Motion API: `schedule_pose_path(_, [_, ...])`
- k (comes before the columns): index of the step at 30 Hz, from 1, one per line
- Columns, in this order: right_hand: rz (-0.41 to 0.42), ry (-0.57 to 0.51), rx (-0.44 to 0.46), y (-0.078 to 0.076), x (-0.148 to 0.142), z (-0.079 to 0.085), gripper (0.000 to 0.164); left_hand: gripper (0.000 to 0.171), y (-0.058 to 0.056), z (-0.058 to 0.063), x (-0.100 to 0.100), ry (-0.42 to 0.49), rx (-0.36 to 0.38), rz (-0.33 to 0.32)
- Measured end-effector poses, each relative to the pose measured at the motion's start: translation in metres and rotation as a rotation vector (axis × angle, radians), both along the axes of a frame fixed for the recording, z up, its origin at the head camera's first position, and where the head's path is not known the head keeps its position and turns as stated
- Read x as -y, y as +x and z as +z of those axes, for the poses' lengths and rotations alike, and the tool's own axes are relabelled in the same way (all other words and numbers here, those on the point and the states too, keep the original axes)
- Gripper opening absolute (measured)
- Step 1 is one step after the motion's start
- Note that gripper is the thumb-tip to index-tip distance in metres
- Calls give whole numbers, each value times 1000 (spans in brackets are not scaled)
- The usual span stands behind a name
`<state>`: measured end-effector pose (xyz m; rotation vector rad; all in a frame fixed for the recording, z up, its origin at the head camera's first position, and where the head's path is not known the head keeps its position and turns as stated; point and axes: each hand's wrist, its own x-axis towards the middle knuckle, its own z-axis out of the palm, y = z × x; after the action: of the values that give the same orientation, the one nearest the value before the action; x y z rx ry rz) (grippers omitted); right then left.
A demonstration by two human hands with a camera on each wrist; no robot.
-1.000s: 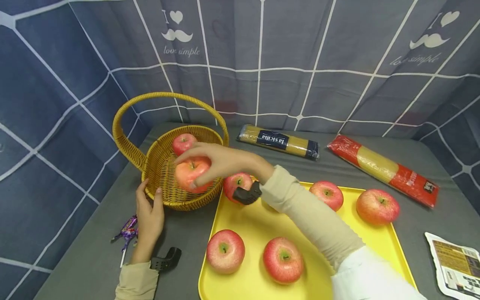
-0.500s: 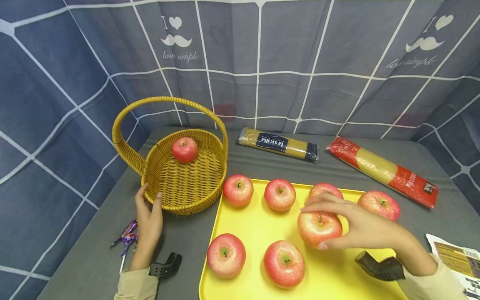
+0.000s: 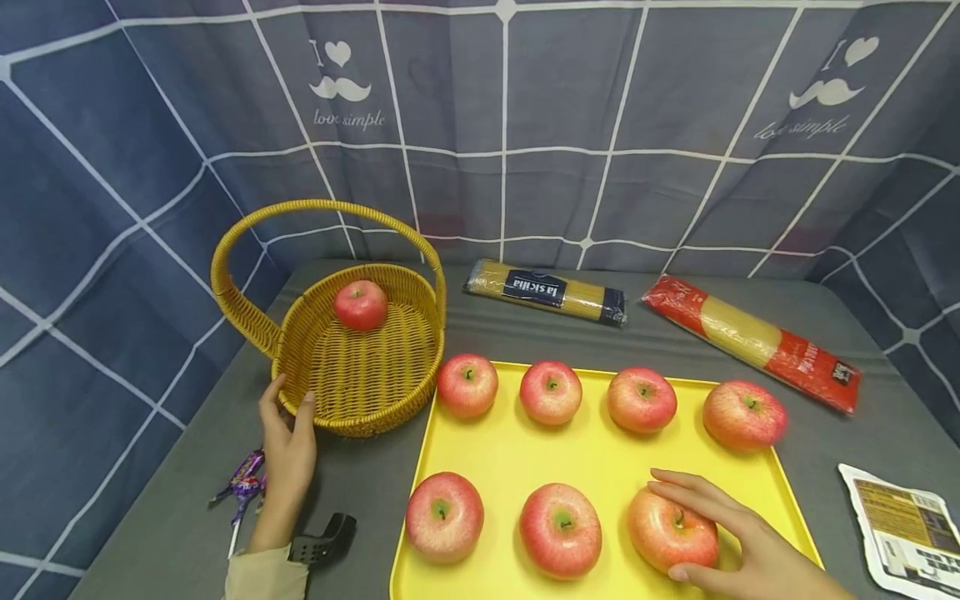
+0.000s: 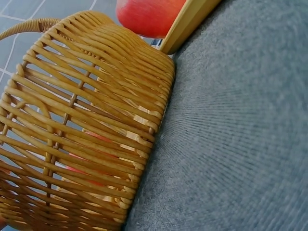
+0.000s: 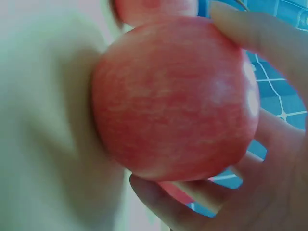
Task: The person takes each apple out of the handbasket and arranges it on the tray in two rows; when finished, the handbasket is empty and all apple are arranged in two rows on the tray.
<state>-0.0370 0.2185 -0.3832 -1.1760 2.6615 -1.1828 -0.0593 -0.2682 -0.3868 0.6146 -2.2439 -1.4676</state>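
Observation:
My right hand (image 3: 738,537) has its thumb and fingers around a red-orange apple (image 3: 670,529) resting on the yellow tray (image 3: 517,454). In the right wrist view, that apple (image 5: 175,98) fills the middle, its sides touched by the thumb and fingertips. My left hand (image 3: 288,458) touches the near left rim of a wicker basket (image 3: 367,421), thumb and fingers spread and fairly straight. One red apple (image 3: 361,305) sits at the back inside this basket. The left wrist view shows mostly the basket's woven side (image 4: 91,115); nearly all of the hand is out of that view.
Several more apples stand on the tray in two rows, including one apple (image 3: 561,531) left of the right hand. Behind lie two spaghetti packs, one blue-labelled pack (image 3: 544,291) and one red pack (image 3: 753,342). Wrapped lollipops (image 3: 243,483) lie at left, a flat packet (image 3: 903,533) at right.
My right hand has carried an apple from over the basket rightward and down onto the tray's near right part. The left hand has stayed at the basket rim.

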Motion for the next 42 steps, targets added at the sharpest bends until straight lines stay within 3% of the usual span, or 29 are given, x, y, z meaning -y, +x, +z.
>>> schedule_pose_path(5, [-61,60,67,8,5,0,74,53,0,-1,0,2,-6,3])
schedule_pose_path(9, [-60,121,56,8,7,3,78,52,1,-1,0,-2,-7,21])
schedule_pose_path(18, [-74,98,95,7,3,1,94,53,0,0,0,7,-23,3])
schedule_pose_path(23, [-115,122,25,-1,-4,18,92,52,1,-1,0,-9,-19,11])
schedule_pose_path(28, [-119,92,-76,-27,1,54,78,52,0,-2,1,-9,-39,7])
schedule_pose_path(34, [-59,24,7,-75,42,88,59,52,1,-1,4,-13,-50,27])
schedule_pose_path(37, [-1,-31,55,-98,74,97,52,51,0,-1,3,-19,-58,29])
schedule_pose_path(42, [114,-218,156,-132,143,102,45,51,-2,-4,0,-40,-59,30])
